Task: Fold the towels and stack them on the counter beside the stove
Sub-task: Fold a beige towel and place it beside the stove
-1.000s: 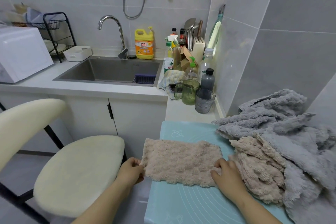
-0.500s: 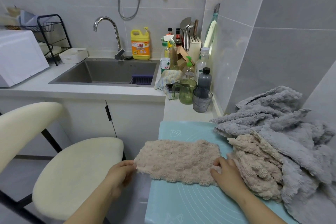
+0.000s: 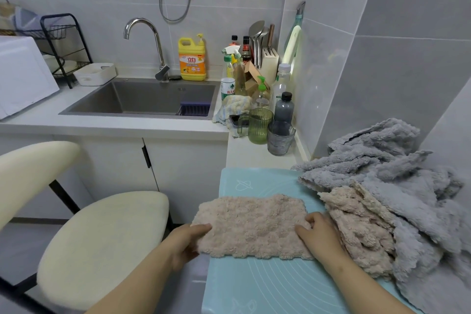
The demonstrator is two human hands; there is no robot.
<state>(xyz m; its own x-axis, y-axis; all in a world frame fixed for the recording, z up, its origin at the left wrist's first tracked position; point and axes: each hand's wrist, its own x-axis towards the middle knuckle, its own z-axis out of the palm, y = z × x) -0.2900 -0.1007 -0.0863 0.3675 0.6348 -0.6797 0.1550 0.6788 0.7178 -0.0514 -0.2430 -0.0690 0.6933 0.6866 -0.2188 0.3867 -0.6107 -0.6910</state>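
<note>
A beige fluffy towel (image 3: 251,225), folded into a flat rectangle, lies on the pale blue mat (image 3: 267,285). Its left end hangs past the mat's edge. My left hand (image 3: 187,242) grips that left end, thumb on top. My right hand (image 3: 318,234) pinches the towel's right end with curled fingers. To the right lies a loose heap: a crumpled beige towel (image 3: 362,232) under and beside several grey towels (image 3: 407,186).
A cream chair (image 3: 102,245) stands close on the left, below the mat's edge. Behind the mat on the white counter (image 3: 244,153) are a green cup (image 3: 260,125), a grey glass (image 3: 280,137) and bottles. A steel sink (image 3: 142,99) lies further back left. Tiled wall on the right.
The beige towel has slid a little left, so its left end now overhangs the mat. Both hands stay at its ends; the right hand's fingers have curled onto the edge.
</note>
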